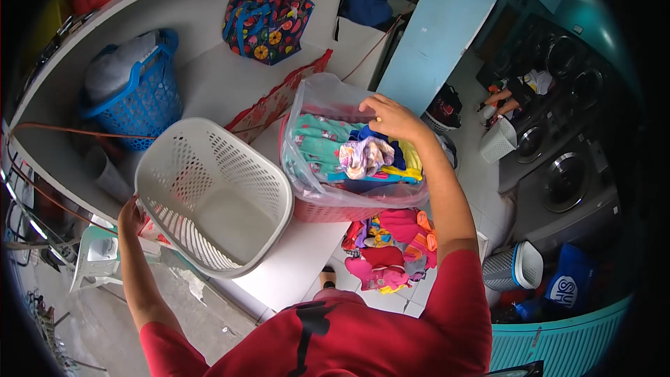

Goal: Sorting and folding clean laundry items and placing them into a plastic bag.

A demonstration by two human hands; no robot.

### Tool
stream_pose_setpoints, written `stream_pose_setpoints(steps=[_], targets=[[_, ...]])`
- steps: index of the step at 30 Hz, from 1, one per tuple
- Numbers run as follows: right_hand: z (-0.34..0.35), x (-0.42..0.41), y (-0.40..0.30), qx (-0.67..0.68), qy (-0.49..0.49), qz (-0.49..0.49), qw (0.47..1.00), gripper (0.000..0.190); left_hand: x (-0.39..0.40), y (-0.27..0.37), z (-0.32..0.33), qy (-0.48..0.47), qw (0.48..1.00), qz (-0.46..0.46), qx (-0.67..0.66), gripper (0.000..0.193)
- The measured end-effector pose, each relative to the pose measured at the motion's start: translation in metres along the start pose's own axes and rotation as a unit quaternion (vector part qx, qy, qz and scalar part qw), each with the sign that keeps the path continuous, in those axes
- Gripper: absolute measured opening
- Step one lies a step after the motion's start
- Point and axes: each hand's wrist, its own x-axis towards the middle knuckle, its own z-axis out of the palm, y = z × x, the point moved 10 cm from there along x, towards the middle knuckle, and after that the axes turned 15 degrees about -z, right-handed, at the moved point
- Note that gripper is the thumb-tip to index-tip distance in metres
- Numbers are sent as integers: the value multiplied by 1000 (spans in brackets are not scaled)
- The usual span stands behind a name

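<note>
My left hand (132,215) grips the outer rim of an empty light-grey plastic laundry basket (238,214), tilted so that its inside faces me. To its right stands a pink laundry basket (335,212) lined with a clear plastic bag (316,99). Folded clothes fill it, among them a teal printed garment (322,139), a yellow cloth (411,157) and a bunched pastel scrunchie-like cloth (364,157) on top. Over the far right side of this basket hovers my right hand (390,115), fingers curled and apart, holding nothing that I can see.
A heap of colourful clothes (395,251) lies on the tiled floor by my foot. A blue basket (138,99) and a fruit-print bag (269,21) stand on the counter. Front-loading washers (565,183) line the right, where a person (515,94) bends beside a white basket (498,139).
</note>
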Motion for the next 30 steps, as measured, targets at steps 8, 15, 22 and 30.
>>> stream_pose_setpoints(steps=[8,15,22,30], targets=[[40,12,-74,84,91,-90,988,23,0,25,-27,109,993,27,39,17],[71,-20,-82,131,162,-20,978,16,-10,12,-33,127,992,17,0,10],[97,-56,-88,126,212,25,969,15,-5,58,-17,64,980,123,141,12],[130,-70,-101,13,216,-28,976,19,-131,71,93,498,558,367,553,27]])
